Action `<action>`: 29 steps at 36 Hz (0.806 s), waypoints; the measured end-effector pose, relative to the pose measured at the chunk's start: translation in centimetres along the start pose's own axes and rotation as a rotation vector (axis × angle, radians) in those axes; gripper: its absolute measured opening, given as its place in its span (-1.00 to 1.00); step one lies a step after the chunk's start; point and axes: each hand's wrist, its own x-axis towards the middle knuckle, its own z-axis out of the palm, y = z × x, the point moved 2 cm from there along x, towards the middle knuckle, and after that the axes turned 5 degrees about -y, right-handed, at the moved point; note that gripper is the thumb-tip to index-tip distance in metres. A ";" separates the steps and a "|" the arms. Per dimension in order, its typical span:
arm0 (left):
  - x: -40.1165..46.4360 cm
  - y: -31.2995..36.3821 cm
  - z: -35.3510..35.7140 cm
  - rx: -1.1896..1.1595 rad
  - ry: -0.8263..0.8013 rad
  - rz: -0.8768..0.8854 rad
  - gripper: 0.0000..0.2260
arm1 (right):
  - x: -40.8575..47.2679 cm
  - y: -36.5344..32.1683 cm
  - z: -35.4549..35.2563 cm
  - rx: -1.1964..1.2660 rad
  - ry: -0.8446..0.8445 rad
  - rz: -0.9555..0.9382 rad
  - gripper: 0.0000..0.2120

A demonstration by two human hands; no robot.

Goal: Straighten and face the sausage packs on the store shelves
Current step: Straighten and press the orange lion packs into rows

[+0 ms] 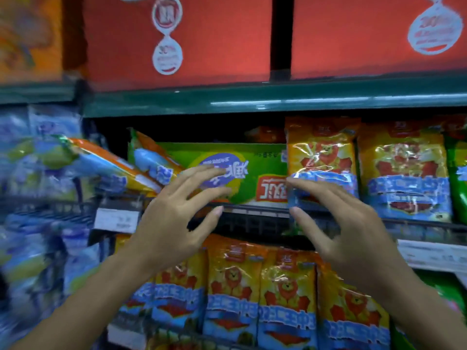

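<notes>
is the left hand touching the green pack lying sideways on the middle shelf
Cannot tell. In the head view the left hand overlaps the green pack with fingers spread, but no contact or gap shows plainly.

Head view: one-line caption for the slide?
Both open hands, left and right, reach toward a sideways green sausage pack on the middle shelf.

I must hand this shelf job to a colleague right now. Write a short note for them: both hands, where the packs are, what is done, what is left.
Left hand: open, fingers spread, holding nothing, in front of the green pack.
Right hand: open, empty, fingertips near the lower edge of the upright yellow lion pack.
Middle shelf: the green pack lies on its side, print upside down. Left of it, an orange-and-blue pack leans tilted.
Done: the yellow lion packs on the lower shelf stand upright, facing out.
Left: turn the green pack the right way and straighten the leaning pack.
</notes>
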 end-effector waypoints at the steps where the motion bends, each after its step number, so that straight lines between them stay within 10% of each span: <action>1: -0.7 -1.0 -0.6 0.010 0.020 0.001 -0.69 | 0.7 -0.8 0.6 0.014 -0.014 0.019 -0.58; 18: -6.3 -11.5 -4.9 0.180 0.004 0.171 -0.71 | 12.3 -10.7 11.5 -0.138 -0.281 0.166 -0.38; 29: -5.8 -10.9 -4.1 0.093 0.040 0.179 -0.75 | 12.0 -7.7 11.5 0.097 -0.060 0.207 -0.66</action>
